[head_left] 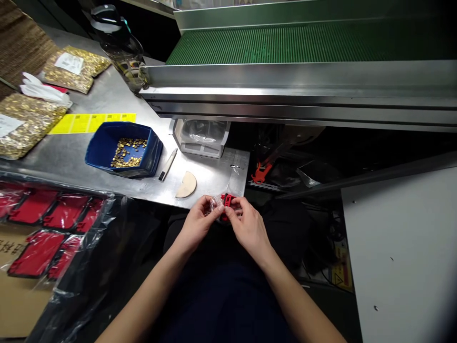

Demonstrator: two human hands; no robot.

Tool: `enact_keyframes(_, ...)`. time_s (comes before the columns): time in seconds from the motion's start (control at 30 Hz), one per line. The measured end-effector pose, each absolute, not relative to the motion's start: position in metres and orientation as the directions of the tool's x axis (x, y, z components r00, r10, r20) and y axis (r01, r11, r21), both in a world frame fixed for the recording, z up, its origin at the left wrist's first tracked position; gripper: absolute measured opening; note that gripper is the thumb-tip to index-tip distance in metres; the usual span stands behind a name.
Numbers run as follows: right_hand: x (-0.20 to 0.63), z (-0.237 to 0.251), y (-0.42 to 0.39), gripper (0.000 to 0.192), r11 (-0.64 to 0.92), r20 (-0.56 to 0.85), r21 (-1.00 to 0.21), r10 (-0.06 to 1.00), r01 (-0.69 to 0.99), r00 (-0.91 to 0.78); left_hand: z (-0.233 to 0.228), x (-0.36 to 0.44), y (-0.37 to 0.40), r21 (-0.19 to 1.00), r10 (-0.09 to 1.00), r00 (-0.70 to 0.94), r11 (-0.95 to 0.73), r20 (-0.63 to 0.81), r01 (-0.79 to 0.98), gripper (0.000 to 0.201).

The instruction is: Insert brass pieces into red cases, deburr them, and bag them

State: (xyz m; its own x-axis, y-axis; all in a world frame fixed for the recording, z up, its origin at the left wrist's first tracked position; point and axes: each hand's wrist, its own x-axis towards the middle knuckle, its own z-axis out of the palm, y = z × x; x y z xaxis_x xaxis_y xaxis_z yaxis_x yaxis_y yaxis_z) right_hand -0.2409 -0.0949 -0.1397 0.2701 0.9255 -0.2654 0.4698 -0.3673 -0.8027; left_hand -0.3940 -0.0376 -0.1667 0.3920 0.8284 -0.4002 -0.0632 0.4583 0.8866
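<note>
Both hands are working a small red part inside a clear bag at the bench edge.

The green conveyor (pixel 303 43) is running across the back, the steel bench (pixel 107 95) is lying under it, and the blue bin (pixel 123 148) of brass pieces is sitting well apart from the hands. Nearer, the left hand (pixel 198 221) is pinching the clear bag (pixel 215 204) and the right hand (pixel 248 224) is gripping the red part (pixel 226 200), fingertips almost meeting just off the bench corner. To my eye the grip is looking best kept light and close to the bag's mouth, so the film is not tearing or slipping.
</note>
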Motion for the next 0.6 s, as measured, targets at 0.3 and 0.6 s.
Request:
enact_keyframes(0.3,-0.199,-0.155,-0.057,0.027,-0.219,-0.186,-0.756,0.975,0.617,0.118,-0.172,-0.398,-0.040,0.936,0.857,0.393,0.350,-0.334,0.032,0.028)
enact_keyframes(0.6,-0.193,-0.144,-0.066,0.024,-0.347,-0.206,-0.763,0.930,0.545,0.304,-0.163,-0.410,-0.054,0.845,0.873,0.313,0.184,-0.375,0.502,0.020)
